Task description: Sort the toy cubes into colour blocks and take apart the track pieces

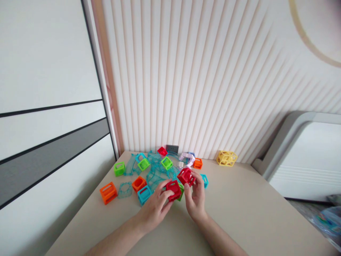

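My left hand (157,202) is closed around a red open-frame cube block (173,190), its thumb and fingers on the sides. Held up in my right hand (196,199) is a second red block (186,177) of the same kind, pinched between thumb and fingers. The two blocks are close together; I cannot tell whether they touch. Just behind them a green block (181,192) is partly hidden. A blue block (144,195) lies beside my left hand, and a light-blue block (205,180) lies to the right of my right hand.
Clear teal track pieces (157,176) lie in a pile with green blocks (167,163) on them. Orange blocks (108,193) sit at the left. A yellow frame (226,158) stands by the ribbed wall (186,71). A dark wall socket (172,148) is behind the pile.
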`<state>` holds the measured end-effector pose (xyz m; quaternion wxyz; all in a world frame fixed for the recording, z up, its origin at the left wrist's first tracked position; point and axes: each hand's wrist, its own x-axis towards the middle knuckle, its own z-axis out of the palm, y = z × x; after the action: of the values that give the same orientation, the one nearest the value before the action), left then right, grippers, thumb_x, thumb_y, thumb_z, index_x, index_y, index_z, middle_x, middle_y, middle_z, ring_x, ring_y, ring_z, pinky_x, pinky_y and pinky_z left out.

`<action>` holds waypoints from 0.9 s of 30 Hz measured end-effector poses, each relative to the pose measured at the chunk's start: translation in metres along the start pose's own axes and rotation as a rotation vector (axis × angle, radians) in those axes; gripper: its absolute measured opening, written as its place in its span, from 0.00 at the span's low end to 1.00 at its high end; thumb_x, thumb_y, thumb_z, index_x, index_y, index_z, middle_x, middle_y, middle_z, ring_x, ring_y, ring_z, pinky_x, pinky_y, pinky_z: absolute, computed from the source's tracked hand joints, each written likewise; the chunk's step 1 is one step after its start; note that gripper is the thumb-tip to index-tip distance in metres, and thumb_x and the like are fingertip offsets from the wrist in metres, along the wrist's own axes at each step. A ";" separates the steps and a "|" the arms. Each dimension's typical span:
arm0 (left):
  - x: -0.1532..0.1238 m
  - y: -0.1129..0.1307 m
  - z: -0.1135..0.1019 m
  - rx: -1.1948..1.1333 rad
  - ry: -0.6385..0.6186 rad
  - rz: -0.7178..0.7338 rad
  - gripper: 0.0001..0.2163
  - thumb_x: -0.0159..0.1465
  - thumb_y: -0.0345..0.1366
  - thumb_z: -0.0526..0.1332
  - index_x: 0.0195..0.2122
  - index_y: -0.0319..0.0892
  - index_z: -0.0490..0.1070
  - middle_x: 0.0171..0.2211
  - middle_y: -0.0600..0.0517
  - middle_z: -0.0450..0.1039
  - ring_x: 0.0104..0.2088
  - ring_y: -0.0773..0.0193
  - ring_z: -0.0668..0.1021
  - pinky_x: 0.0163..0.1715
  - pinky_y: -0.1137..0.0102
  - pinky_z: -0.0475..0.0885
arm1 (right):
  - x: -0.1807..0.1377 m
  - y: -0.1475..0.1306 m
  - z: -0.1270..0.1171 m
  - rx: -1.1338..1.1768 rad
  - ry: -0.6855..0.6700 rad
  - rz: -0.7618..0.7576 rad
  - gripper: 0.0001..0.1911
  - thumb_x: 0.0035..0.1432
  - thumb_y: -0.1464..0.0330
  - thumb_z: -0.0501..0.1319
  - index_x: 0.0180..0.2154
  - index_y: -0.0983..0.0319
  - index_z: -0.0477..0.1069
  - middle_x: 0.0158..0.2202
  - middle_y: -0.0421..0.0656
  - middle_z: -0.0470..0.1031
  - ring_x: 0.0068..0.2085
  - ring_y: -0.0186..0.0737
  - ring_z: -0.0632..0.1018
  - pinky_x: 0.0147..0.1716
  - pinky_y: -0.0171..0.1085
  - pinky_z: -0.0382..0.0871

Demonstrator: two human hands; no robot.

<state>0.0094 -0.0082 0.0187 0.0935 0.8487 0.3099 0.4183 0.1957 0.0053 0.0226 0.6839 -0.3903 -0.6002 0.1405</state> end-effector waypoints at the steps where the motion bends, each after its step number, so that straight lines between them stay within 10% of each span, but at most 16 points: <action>1: 0.000 0.000 0.000 -0.016 -0.001 -0.010 0.18 0.66 0.22 0.58 0.53 0.46 0.61 0.62 0.40 0.62 0.60 0.52 0.73 0.56 0.57 0.75 | -0.001 -0.001 0.001 0.012 0.002 0.015 0.17 0.67 0.64 0.57 0.57 0.54 0.64 0.57 0.52 0.68 0.56 0.52 0.74 0.49 0.49 0.74; 27: -0.001 0.008 -0.017 -0.284 -0.160 0.192 0.13 0.62 0.27 0.60 0.46 0.45 0.61 0.55 0.40 0.69 0.54 0.53 0.76 0.52 0.60 0.75 | 0.000 0.005 0.010 0.080 -0.070 0.374 0.19 0.70 0.53 0.51 0.44 0.59 0.71 0.36 0.42 0.75 0.33 0.38 0.74 0.32 0.35 0.71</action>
<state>-0.0003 -0.0167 0.0319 0.1965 0.8832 0.1567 0.3959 0.1877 0.0120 0.0189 0.6395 -0.4626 -0.5344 0.3022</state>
